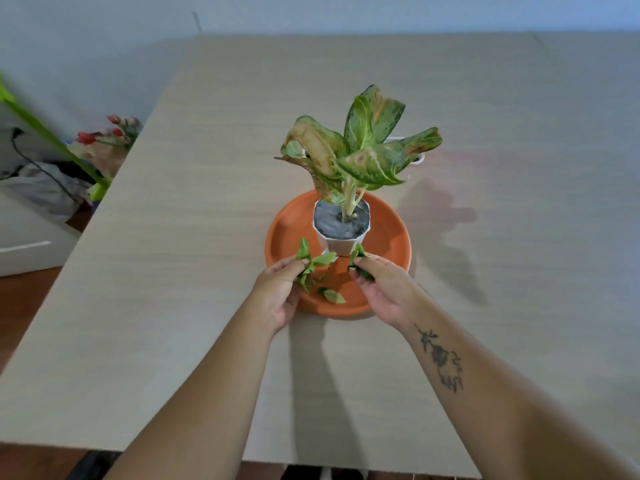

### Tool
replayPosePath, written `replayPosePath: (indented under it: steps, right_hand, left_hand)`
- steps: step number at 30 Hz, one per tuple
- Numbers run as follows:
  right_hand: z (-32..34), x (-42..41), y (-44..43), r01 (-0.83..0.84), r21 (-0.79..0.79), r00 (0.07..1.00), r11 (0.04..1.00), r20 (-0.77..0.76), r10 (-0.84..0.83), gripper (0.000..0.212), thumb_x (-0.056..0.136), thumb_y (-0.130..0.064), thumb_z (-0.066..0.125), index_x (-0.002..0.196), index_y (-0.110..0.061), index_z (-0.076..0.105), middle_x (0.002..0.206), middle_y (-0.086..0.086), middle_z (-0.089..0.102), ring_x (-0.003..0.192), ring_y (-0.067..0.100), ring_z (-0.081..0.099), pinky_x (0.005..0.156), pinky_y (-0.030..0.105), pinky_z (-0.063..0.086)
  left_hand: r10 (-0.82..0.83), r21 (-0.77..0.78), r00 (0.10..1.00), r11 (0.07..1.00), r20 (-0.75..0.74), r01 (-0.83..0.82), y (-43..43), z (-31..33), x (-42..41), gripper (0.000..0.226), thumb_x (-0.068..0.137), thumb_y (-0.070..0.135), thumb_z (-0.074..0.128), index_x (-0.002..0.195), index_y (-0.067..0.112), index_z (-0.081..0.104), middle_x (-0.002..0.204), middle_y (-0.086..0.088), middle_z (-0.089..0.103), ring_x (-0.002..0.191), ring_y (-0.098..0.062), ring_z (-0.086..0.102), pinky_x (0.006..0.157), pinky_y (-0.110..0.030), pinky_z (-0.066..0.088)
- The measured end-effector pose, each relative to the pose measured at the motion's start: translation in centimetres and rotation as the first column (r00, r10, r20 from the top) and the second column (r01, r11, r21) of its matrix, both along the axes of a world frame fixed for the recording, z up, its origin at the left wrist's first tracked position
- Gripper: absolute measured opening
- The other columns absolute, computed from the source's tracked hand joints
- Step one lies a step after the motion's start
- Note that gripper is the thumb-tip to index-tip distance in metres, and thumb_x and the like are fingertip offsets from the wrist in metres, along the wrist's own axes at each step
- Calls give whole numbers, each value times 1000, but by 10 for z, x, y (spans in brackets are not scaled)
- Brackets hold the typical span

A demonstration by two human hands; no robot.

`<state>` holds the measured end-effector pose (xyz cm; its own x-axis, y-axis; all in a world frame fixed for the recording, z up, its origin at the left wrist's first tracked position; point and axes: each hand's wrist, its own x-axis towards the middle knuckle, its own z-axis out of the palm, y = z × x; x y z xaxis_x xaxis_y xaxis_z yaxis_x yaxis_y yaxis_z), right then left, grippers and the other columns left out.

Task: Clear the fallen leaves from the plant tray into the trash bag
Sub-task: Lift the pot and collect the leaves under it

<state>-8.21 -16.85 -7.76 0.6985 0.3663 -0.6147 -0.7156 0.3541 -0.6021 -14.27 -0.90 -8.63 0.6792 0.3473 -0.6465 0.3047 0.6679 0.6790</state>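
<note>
A pale wood-grain table (207,237) filled most of the frame, with a plain light wall across the top. The fallen leaves (334,296) lay in the near part of the orange tray (391,244), at lower centre, in front of the white pot (341,233). They looked thin, limp and almost weightless, likely to crumple or tear under a hard squeeze and to slip out of a loose one, so a light pinch across a gathered bunch seemed the sensible hold.

The left hand (280,289) had its fingers curled shut around several green leaves. The right hand (384,289) had its fingertips pinched closed on a smaller, darker clump. One or two leaves remained loose on the tray floor between the hands.

The tray's raised rim stood between the leaves and the table, so they would probably have to be lifted over it rather than swept. The plant (360,147) overhung the far half of the tray, crowding any reach from above there. To both sides and toward the bottom of the frame the table was open. Clutter and red flowers (114,133) sat past the table edge at middle left. No trash bag could be seen.
</note>
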Motion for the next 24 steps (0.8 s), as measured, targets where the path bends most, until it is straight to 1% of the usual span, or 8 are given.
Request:
replayPosePath:
  steps: [2, 4, 7, 12, 16, 19, 22, 24]
  right_hand:
    - [1, 0, 0, 1, 39, 1000, 999, -15, -1, 10, 91, 1, 56, 90, -1, 65, 78, 5, 70, 76, 10, 63, 79, 24, 55]
    - [1, -1, 0, -11, 71, 1000, 997, -24, 12, 10, 90, 0, 57, 87, -1, 66, 74, 3, 70, 72, 9, 63, 75, 21, 55]
    - [1, -8, 7, -53, 110, 997, 992, -42, 58, 8, 89, 1, 58, 91, 0, 66, 81, 5, 68, 73, 10, 62, 69, 17, 56]
    - [2, -23, 31, -105, 137, 993, 985, -45, 112, 9, 90, 2, 56, 88, -3, 64, 77, 3, 67, 71, 9, 62, 65, 16, 56]
    - [4, -43, 57, -177, 128, 983, 976, -33, 182, 13, 90, 2, 54, 82, -3, 61, 73, 3, 64, 69, 9, 61, 65, 15, 56]
    - [3, -61, 81, -200, 133, 978, 971, -35, 206, 13, 90, 4, 55, 80, -2, 60, 74, 4, 61, 70, 10, 60, 66, 16, 57]
    - [5, -85, 110, -244, 137, 968, 960, -23, 249, 18, 90, 5, 55, 75, -4, 58, 64, 2, 64, 60, 6, 64, 63, 16, 56]
    - [4, -104, 132, -266, 142, 962, 954, -22, 271, 19, 90, 6, 54, 73, -3, 58, 63, 2, 64, 59, 6, 64, 63, 16, 57]
  left_hand:
    - [55, -54, 998, 997, 35, -53, -4, 3, -5, 19, 89, 1, 60, 107, 2, 64, 70, -5, 74, 61, -9, 70, 55, -18, 55]
    - [104, -101, 992, 990, 68, -97, -10, 7, -11, 12, 90, 0, 58, 99, 3, 66, 67, -2, 73, 58, -6, 68, 55, -16, 55]
    - [175, -151, 978, 976, 110, -158, -13, 10, -23, 12, 91, 0, 56, 90, 4, 67, 70, -2, 73, 59, -5, 67, 58, -14, 55]
    - [273, -209, 950, 948, 153, -239, 1, 10, -44, 14, 92, 1, 55, 103, 1, 64, 85, -4, 69, 63, -4, 66, 65, -13, 56]
    - [348, -249, 923, 920, 165, -302, 21, 13, -71, 11, 92, 0, 56, 93, 4, 66, 76, -1, 72, 64, -3, 67, 66, -13, 56]
    - [404, -251, 904, 898, 142, -362, 40, 14, -96, 9, 91, 1, 58, 93, 4, 66, 74, 0, 74, 63, -3, 67, 65, -13, 56]
    - [453, -253, 878, 877, 154, -408, 63, 15, -127, 10, 92, 1, 57, 92, 5, 66, 71, 3, 73, 62, -2, 66, 67, -12, 56]
    - [481, -267, 858, 863, 179, -428, 80, 15, -151, 12, 92, 0, 56, 93, 5, 66, 71, 3, 73, 63, -2, 66, 71, -12, 56]
